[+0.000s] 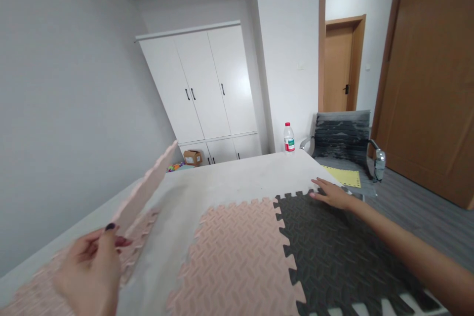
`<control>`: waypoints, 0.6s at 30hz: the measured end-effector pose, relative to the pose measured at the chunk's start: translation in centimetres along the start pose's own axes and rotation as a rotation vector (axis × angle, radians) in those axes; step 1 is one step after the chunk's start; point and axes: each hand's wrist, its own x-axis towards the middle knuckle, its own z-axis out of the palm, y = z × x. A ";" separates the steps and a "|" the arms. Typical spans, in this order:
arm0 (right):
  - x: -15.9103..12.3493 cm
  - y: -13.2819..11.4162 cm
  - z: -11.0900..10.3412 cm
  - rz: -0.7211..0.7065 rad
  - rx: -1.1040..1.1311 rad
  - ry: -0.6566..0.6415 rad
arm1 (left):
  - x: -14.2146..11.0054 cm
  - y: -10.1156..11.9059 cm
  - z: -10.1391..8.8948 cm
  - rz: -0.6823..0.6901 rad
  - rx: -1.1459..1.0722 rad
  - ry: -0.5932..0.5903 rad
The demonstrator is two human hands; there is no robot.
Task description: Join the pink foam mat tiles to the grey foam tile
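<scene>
My left hand grips a pink foam mat tile by its near edge and holds it tilted up above the table. Under it another pink tile lies flat at the lower left. My right hand rests flat, fingers spread, on the far corner of a dark grey foam tile. That grey tile is interlocked along its toothed edge with a pink tile lying flat in the middle of the white table.
A plastic water bottle with a red cap stands at the table's far edge. A grey office chair with a yellow sheet on its seat sits beyond the right corner. White wardrobe, cardboard box and wooden doors stand behind.
</scene>
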 end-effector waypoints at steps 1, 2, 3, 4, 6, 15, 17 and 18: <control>-0.1 1.8 -0.4 0.044 0.015 0.021 | 0.1 2.4 0.9 -0.136 -0.226 0.031; -0.3 3.5 -0.7 0.085 0.035 0.037 | 0.1 4.7 2.0 -0.150 -0.313 0.046; -0.6 4.9 -0.9 0.122 0.058 0.039 | 0.0 6.8 3.3 -0.150 -0.385 0.014; -0.9 6.1 -1.0 0.151 0.081 0.027 | -0.2 8.6 4.8 -0.125 -0.438 -0.042; -1.5 7.4 -0.9 0.179 0.113 -0.022 | -1.0 11.6 8.2 -0.047 -0.505 -0.200; -2.3 7.7 -0.4 0.141 0.272 -0.107 | -9.3 16.2 22.1 0.286 -0.505 -0.853; -2.3 8.1 -0.7 0.141 0.275 -0.112 | -10.6 15.4 23.3 0.316 -0.488 -0.933; -2.3 8.2 -0.8 0.145 0.282 -0.109 | -11.0 14.9 23.7 0.326 -0.482 -0.964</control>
